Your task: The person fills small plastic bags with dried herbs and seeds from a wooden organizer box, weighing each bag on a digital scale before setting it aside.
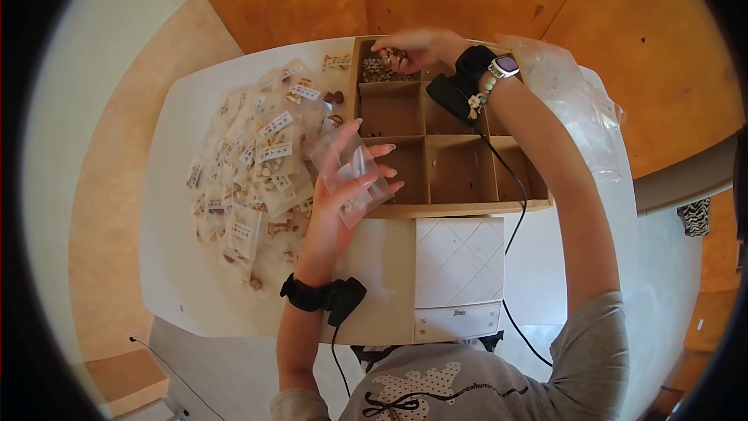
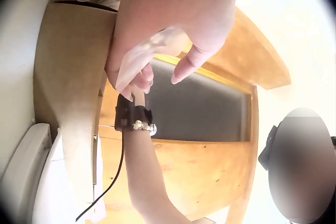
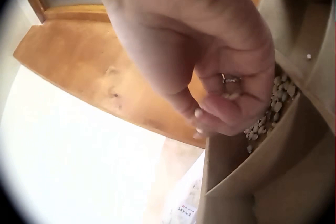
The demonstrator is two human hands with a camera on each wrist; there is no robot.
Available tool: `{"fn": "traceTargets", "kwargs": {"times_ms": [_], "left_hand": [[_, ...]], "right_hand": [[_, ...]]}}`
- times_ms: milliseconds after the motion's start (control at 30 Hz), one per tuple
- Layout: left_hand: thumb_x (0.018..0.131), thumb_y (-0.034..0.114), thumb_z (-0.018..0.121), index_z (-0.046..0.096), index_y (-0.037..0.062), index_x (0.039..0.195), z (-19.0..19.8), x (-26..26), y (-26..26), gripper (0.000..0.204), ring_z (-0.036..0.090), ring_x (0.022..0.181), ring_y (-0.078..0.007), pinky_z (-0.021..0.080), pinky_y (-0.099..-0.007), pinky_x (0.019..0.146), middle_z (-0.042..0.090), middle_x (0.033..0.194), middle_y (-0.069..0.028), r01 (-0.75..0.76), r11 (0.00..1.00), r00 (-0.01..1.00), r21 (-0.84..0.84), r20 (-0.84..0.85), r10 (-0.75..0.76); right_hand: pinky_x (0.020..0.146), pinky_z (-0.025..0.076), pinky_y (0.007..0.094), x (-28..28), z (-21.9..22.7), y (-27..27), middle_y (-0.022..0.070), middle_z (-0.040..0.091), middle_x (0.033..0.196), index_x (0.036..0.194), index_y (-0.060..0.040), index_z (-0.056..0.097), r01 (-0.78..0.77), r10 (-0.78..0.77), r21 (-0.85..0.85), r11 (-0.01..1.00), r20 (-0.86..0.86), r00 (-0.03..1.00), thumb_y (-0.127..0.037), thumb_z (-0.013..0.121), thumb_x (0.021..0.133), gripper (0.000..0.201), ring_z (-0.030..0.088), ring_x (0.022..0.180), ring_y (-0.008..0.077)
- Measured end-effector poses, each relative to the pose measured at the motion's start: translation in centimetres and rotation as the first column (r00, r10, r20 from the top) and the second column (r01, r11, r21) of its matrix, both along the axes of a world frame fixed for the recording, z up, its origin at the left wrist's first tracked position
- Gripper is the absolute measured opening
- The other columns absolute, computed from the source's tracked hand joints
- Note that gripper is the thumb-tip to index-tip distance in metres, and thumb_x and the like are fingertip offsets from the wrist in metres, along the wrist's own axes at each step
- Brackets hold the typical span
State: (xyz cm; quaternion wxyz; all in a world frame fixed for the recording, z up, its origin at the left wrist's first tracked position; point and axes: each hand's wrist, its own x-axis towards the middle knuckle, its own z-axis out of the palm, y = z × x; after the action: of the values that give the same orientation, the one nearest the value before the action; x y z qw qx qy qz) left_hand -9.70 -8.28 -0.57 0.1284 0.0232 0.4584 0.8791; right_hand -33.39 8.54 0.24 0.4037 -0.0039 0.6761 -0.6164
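My left hand (image 1: 331,210) holds a small clear plastic bag (image 1: 360,196), its fingers spread around it, over the near left part of a divided cardboard box (image 1: 460,209). In the left wrist view the bag (image 2: 137,61) lies across the palm, between thumb and fingers. At the box's far left compartment, my right hand (image 1: 425,48) has its fingers curled around a few small mottled pieces (image 1: 397,61). More of these small pale-brown pieces (image 1: 375,72) lie in that compartment below it. In the right wrist view, pieces (image 3: 278,98) show beyond the curled fingers.
Left of the box lies a heap of labelled clear packets (image 1: 261,148) with pale and brown contents. A large clear plastic bag (image 1: 565,101) lies at the right of the white table (image 1: 167,187). A white quilted panel (image 1: 460,261) stands before the box; black cables run from both wrists.
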Motion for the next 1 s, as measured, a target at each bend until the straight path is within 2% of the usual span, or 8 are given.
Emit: {"fn": "traceTargets", "kwargs": {"times_ms": [167, 267, 367, 467, 567, 800, 900, 1000], "left_hand": [[0.078, 0.003, 0.053, 0.026, 0.0084, 0.137, -0.4, -0.1, -0.3, 0.065, 0.054, 0.098, -0.0239, 0.045, -0.0457, 0.090, 0.046, 0.120, -0.0195, 0.229, 0.966, 0.969, 0.123, 0.066, -0.238], [0.074, 0.009, 0.055, 0.025, 0.0059, 0.137, -0.3, 0.0, 0.1, 0.070, 0.054, 0.097, -0.0243, 0.044, -0.0471, 0.090, 0.044, 0.122, -0.0204, 0.247, 0.964, 0.963, 0.096, 0.081, -0.255], [0.076, 0.006, 0.053, 0.025, 0.0046, 0.137, -0.3, 0.0, 0.0, 0.068, 0.053, 0.100, -0.0257, 0.043, -0.0473, 0.091, 0.044, 0.122, -0.0203, 0.280, 0.944, 0.952, 0.175, 0.073, -0.296], [0.077, 0.004, 0.052, 0.024, 0.0041, 0.137, -0.6, -0.1, -0.4, 0.065, 0.052, 0.103, -0.0268, 0.043, -0.0473, 0.092, 0.044, 0.124, -0.0202, 0.322, 0.914, 0.938, 0.248, 0.049, -0.344], [0.076, 0.004, 0.052, 0.023, 0.0041, 0.137, -0.5, 0.0, -0.5, 0.068, 0.051, 0.104, -0.0270, 0.043, -0.0475, 0.092, 0.042, 0.124, -0.0203, 0.363, 0.897, 0.924, 0.251, 0.030, -0.382], [0.065, 0.012, 0.060, 0.018, 0.0038, 0.139, 0.2, 0.4, 0.1, 0.085, 0.054, 0.100, -0.0257, 0.046, -0.0476, 0.085, 0.045, 0.120, -0.0193, 0.336, 0.933, 0.936, 0.128, 0.071, -0.346], [0.062, 0.010, 0.061, 0.018, 0.0053, 0.139, -0.2, 0.5, 0.1, 0.088, 0.054, 0.099, -0.0269, 0.046, -0.0483, 0.085, 0.046, 0.119, -0.0186, 0.347, 0.923, 0.932, 0.168, 0.050, -0.359], [0.069, -0.001, 0.052, 0.018, 0.0037, 0.138, -0.7, 0.2, -0.4, 0.078, 0.050, 0.107, -0.0284, 0.042, -0.0481, 0.092, 0.043, 0.123, -0.0203, 0.438, 0.866, 0.896, 0.240, -0.036, -0.443]], "right_hand": [[0.039, 0.025, 0.0126, 4.1, 5.2, -2.6, -0.0019, 0.048, 0.063, 0.069, -0.0074, 0.052, -0.318, 0.325, 0.101, 0.943, -0.066, 0.943, -0.021, 0.061, 0.080, 0.020, 0.038, 0.048, 0.0022], [0.043, 0.037, 0.0136, 6.3, 6.8, -4.2, 0.0028, 0.055, 0.071, 0.071, -0.0019, 0.057, -0.498, 0.505, 0.113, 0.860, -0.045, 0.862, -0.019, 0.060, 0.079, 0.020, 0.047, 0.051, 0.0053], [0.057, 0.050, 0.0183, 9.9, 7.5, -4.7, 0.0108, 0.061, 0.090, 0.075, 0.0046, 0.062, -0.536, 0.568, 0.191, 0.822, -0.213, 0.795, -0.019, 0.061, 0.078, 0.024, 0.059, 0.064, 0.0115], [0.075, 0.054, 0.0267, 10.9, 8.4, -4.8, 0.0157, 0.061, 0.091, 0.089, 0.0083, 0.061, -0.682, 0.745, 0.327, 0.654, -0.125, 0.655, -0.020, 0.059, 0.083, 0.029, 0.063, 0.082, 0.0225], [0.069, 0.053, 0.0224, 10.8, 7.7, -5.0, 0.0152, 0.060, 0.106, 0.080, 0.0059, 0.066, -0.700, 0.761, 0.311, 0.643, -0.151, 0.631, -0.020, 0.061, 0.079, 0.027, 0.062, 0.083, 0.0164], [0.072, 0.051, 0.0246, 12.3, 9.7, -5.2, 0.0113, 0.064, 0.092, 0.090, 0.0002, 0.067, -0.790, 0.882, 0.401, 0.463, -0.116, 0.457, -0.036, 0.055, 0.084, 0.039, 0.062, 0.083, 0.0161], [0.073, 0.051, 0.0248, 12.4, 9.7, -5.5, 0.0106, 0.064, 0.089, 0.093, -0.0013, 0.067, -0.801, 0.900, 0.421, 0.426, -0.103, 0.425, -0.040, 0.054, 0.084, 0.042, 0.061, 0.083, 0.0161], [0.073, 0.050, 0.0248, 12.6, 10.0, -5.5, 0.0103, 0.063, 0.090, 0.094, -0.0022, 0.067, -0.803, 0.904, 0.425, 0.418, -0.108, 0.413, -0.042, 0.054, 0.084, 0.042, 0.061, 0.083, 0.0162]]}}
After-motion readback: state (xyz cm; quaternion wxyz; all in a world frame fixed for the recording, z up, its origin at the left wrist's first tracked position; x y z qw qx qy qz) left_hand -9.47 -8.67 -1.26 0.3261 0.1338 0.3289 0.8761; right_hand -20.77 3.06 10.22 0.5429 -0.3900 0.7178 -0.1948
